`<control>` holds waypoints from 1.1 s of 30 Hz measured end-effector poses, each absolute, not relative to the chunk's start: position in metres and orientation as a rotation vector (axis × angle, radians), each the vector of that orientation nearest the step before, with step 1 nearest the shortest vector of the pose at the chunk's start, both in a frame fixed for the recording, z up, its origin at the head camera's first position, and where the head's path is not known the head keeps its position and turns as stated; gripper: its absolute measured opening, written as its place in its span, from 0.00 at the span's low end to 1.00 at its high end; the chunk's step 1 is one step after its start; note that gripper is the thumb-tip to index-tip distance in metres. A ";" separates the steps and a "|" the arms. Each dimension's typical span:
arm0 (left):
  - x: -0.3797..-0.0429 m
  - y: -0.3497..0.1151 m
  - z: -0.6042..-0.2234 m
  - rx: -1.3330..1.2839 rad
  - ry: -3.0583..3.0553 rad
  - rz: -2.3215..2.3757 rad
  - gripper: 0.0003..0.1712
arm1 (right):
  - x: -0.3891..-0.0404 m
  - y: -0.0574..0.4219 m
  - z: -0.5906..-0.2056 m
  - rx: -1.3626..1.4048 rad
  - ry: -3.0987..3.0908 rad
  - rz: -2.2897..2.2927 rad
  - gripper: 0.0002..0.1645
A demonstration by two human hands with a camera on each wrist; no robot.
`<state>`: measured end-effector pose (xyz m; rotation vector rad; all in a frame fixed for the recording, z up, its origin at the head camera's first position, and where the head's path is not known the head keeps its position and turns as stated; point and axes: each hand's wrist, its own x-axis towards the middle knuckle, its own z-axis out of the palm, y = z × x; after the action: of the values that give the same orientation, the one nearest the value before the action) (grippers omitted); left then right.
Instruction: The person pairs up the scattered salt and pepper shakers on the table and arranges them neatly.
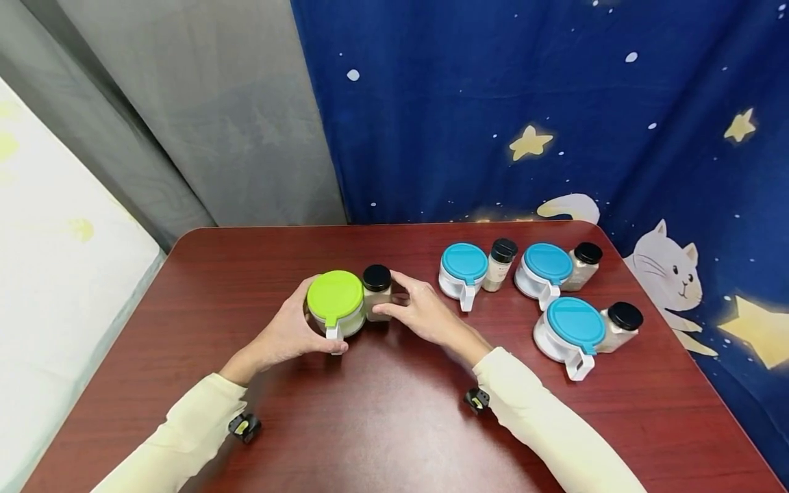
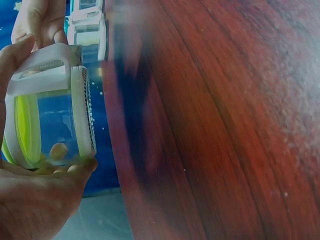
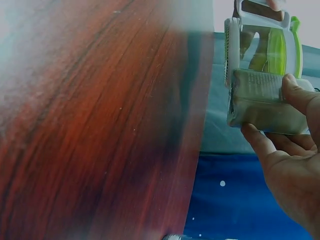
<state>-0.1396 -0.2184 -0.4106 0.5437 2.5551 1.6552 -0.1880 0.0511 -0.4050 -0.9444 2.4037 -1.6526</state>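
Observation:
Near the table's middle, my left hand [image 1: 294,327] grips a clear seasoning jar [image 1: 335,301] with a lime-green lid and a white handle. The thumb lies by the handle [image 2: 42,65], and the fingers reach around the far side. Right beside this jar stands a spice bottle [image 1: 377,294] with a black cap and clear sides, which my right hand [image 1: 425,311] holds between thumb and fingers. The right wrist view shows the spice bottle [image 3: 265,100] full of a pale brownish content, close against the green-lidded jar [image 3: 265,47].
On the table's right are three blue-lidded seasoning jars [image 1: 464,263] [image 1: 546,266] [image 1: 575,325], each next to a black-capped bottle [image 1: 501,263] [image 1: 582,267] [image 1: 619,327]. Behind the dark red wooden table [image 1: 370,424] hang grey and starry blue curtains [image 1: 462,123].

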 end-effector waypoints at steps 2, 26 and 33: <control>-0.139 -0.217 -0.410 0.541 2.560 1.649 0.66 | -0.187 0.053 -0.406 -0.957 2.389 -1.659 0.38; -0.129 -0.180 -0.415 0.568 2.587 1.651 0.65 | -0.173 0.090 -0.414 -0.952 2.330 -1.715 0.37; -0.123 -0.168 -0.415 0.545 2.588 1.664 0.65 | -0.165 0.101 -0.419 -0.959 2.311 -1.754 0.37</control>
<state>-0.1228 -0.1684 -0.4154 0.5445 2.5878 1.6638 -0.1654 0.1008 -0.4191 -0.9591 2.3107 -1.7537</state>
